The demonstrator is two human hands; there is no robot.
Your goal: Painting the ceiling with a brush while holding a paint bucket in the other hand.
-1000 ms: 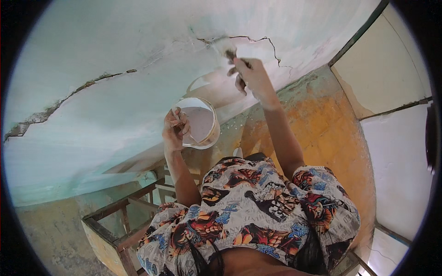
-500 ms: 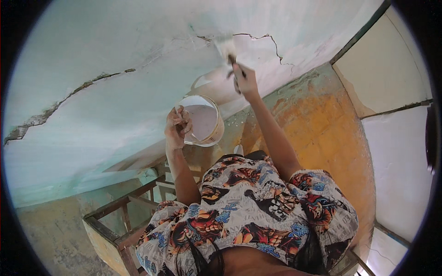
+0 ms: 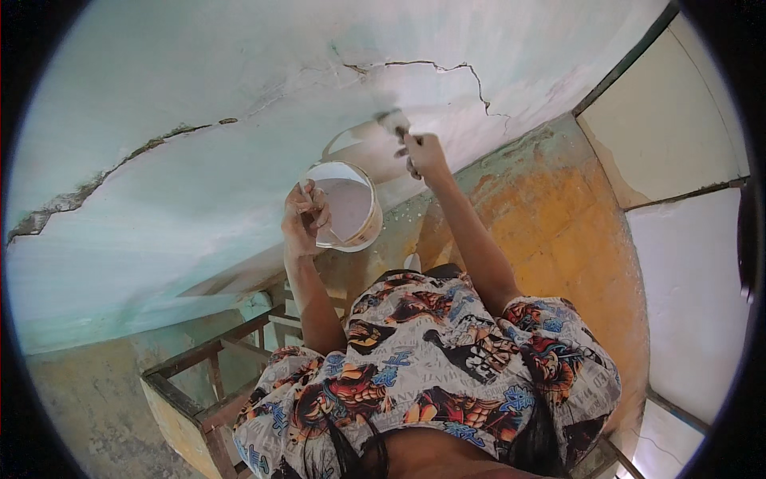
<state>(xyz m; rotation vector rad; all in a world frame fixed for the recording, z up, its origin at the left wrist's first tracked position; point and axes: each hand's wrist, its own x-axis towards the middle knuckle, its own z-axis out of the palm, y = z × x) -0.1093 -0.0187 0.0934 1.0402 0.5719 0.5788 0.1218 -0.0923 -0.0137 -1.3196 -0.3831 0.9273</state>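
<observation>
My right hand [image 3: 425,157] is closed round the handle of a paintbrush [image 3: 392,121]. The brush head, blurred by motion, is against the pale green wall [image 3: 239,64], or very near it, below a jagged crack [image 3: 431,62]. My left hand [image 3: 306,218], smeared with white, grips a paint bucket [image 3: 369,227] by its handle or rim; which of the two I cannot make out. Whitish paint [image 3: 345,206] shows inside the tilted bucket. A shadow of the bucket and the brush falls on the wall behind them.
Another, wider crack [image 3: 120,168] runs across the wall to the left. Below my left arm stands a wooden frame [image 3: 179,363] with open slats. The lower wall or floor area to the right has worn orange paint [image 3: 550,219]. Pale panels [image 3: 670,120] with dark edges stand at the far right.
My right hand and the paintbrush have moved down the wall, away from the crack. The bucket in my left hand has shifted very slightly up and left.
</observation>
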